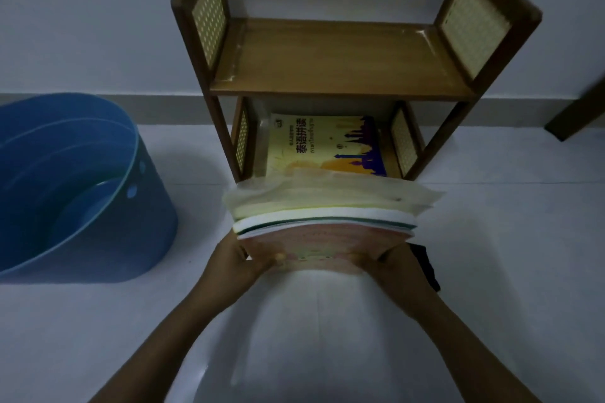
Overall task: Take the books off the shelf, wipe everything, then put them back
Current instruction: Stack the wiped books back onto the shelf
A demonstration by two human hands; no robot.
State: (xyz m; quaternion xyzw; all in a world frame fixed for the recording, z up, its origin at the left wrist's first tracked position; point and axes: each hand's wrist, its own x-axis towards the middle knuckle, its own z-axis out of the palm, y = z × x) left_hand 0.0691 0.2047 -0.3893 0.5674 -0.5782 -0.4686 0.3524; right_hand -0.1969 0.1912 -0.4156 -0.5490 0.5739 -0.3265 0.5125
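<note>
Floor: pale tiles (491, 239), blue tub (82, 190) at left
Shelf (340, 59): against wall; top tier bare wood
Books (327, 219): stack at lower tier's front edge
Left hand (235, 263): clamped on stack's left end
Right hand (397, 262): clamped on stack's right end

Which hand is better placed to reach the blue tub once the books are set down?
Left. The left hand grips the book stack on the side nearer the blue tub; the right hand is across the stack.

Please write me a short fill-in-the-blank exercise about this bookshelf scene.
1. Both hands, left hand and right hand, grip a stack of ____.
2. The wooden shelf has an upper tier holding ____ books.
3. The yellow book lies flat on the ____ tier.
4. The tub beside the shelf is ____ in colour.

Missing words: books; no; lower; blue
</note>
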